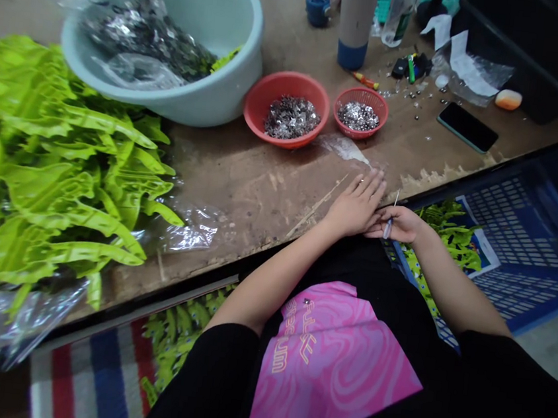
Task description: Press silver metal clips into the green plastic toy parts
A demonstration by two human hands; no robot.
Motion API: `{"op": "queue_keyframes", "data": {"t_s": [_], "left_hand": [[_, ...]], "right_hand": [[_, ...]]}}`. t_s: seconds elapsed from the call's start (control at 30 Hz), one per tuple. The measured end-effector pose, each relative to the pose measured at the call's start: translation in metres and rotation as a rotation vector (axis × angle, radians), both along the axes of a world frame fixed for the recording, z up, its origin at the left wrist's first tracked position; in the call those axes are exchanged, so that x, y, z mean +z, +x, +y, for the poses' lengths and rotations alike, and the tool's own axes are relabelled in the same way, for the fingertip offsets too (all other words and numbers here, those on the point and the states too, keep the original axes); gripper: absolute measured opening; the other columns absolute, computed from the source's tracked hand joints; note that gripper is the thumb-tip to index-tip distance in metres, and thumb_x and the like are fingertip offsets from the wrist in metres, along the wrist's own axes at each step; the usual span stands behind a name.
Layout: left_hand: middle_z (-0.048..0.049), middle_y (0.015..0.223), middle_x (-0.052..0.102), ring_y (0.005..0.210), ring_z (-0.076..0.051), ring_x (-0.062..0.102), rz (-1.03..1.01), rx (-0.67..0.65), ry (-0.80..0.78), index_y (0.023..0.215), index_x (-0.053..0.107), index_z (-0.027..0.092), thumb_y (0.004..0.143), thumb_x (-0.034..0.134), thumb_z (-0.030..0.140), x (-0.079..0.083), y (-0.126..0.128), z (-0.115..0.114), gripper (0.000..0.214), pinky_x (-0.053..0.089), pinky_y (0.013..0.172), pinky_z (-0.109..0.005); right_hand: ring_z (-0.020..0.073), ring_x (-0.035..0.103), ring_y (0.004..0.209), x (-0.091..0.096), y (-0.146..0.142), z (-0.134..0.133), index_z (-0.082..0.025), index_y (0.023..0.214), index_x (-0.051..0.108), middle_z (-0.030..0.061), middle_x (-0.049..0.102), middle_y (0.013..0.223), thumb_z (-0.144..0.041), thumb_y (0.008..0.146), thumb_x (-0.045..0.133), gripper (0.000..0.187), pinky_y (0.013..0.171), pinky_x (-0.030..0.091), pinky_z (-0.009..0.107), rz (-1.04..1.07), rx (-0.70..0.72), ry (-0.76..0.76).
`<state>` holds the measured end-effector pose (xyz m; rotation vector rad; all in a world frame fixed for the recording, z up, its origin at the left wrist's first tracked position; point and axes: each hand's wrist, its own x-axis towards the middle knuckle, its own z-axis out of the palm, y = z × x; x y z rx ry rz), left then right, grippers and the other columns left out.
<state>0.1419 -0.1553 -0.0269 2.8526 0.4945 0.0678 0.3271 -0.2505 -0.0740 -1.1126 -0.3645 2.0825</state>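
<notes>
My left hand (357,202) lies flat, palm down, at the front edge of the table, with its fingers stretched out and nothing visible in it. Beside it, my right hand (400,224) is closed around a thin tool with a pale bluish handle (387,229) and a slim metal shaft pointing up; its exact kind is unclear. The fingertips of the right hand are partly hidden by the left. Ahead stand a red bowl (253,103) and a smaller red basket (384,110), both holding small shiny metal pieces.
Lime-green plastic parts (63,173) are heaped at left on clear plastic. Behind them stands a pale blue basin (205,105) with bagged metal pieces. At right lie a phone (467,127) and a black bin (534,56). Below, a blue crate (524,248) holds green parts.
</notes>
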Motion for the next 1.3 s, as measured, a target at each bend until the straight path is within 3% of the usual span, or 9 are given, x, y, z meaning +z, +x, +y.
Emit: {"op": "queue_keyframes", "data": {"t_s": [0.1,0.27,0.5,0.73,1.17,1.3], "left_hand": [[-0.0314,0.180,0.018,0.172,-0.046,0.015,0.012,0.126,-0.018,0.169,0.030,-0.001,0.105,0.045,0.054,0.001,0.003,-0.001,0.085,0.019,0.143,-0.060],[-0.0297,0.179,0.023,0.172,-0.040,0.020,0.036,0.050,-0.027,0.168,0.034,0.000,0.108,0.038,0.047,0.002,0.002,0.000,0.076,0.023,0.143,-0.053],[-0.0294,0.179,0.023,0.173,-0.038,0.020,0.037,0.012,-0.047,0.166,0.036,-0.001,0.106,0.041,0.032,0.003,-0.004,-0.004,0.069,0.026,0.142,-0.054],[-0.0311,0.178,0.023,0.172,-0.040,0.022,0.034,0.047,-0.032,0.165,0.038,-0.002,0.108,0.039,0.035,0.006,-0.011,-0.016,0.068,0.027,0.142,-0.054],[-0.0288,0.176,0.031,0.170,-0.039,0.028,0.031,0.145,0.028,0.165,0.040,0.001,0.109,0.032,0.022,0.000,-0.014,-0.045,0.061,0.031,0.141,-0.052],[-0.0259,0.177,0.032,0.170,-0.036,0.030,0.021,0.120,0.041,0.166,0.040,0.001,0.109,0.027,0.021,-0.004,-0.015,-0.048,0.061,0.034,0.140,-0.050]], "right_hand": [[0.0286,0.082,0.107,-0.003,-0.001,0.000,-0.011,0.086,0.076,0.0175,0.083,0.092,-0.015,0.069,0.054,0.028,0.115,0.059,0.053,-0.001,0.009,0.010],[0.0279,0.083,0.100,-0.003,0.002,0.000,-0.011,0.086,0.075,0.0173,0.083,0.092,-0.015,0.071,0.053,0.027,0.115,0.059,0.055,0.006,0.022,0.009],[0.0293,0.083,0.100,0.003,0.004,0.002,-0.010,0.105,0.073,0.0175,0.084,0.099,-0.013,0.073,0.053,0.038,0.111,0.061,0.059,-0.005,0.023,-0.013],[0.0297,0.083,0.097,0.007,0.000,0.001,-0.010,0.109,0.069,0.0170,0.083,0.097,-0.012,0.072,0.053,0.041,0.106,0.064,0.057,-0.021,-0.006,-0.036],[0.0265,0.081,0.087,0.006,0.000,0.003,-0.014,0.098,0.069,0.0119,0.081,0.084,-0.011,0.070,0.057,0.031,0.097,0.067,0.051,-0.026,-0.044,-0.058],[0.0252,0.079,0.084,0.006,-0.001,0.003,-0.015,0.093,0.067,0.0092,0.078,0.078,-0.012,0.070,0.058,0.025,0.090,0.069,0.046,-0.022,-0.053,-0.059]]}}
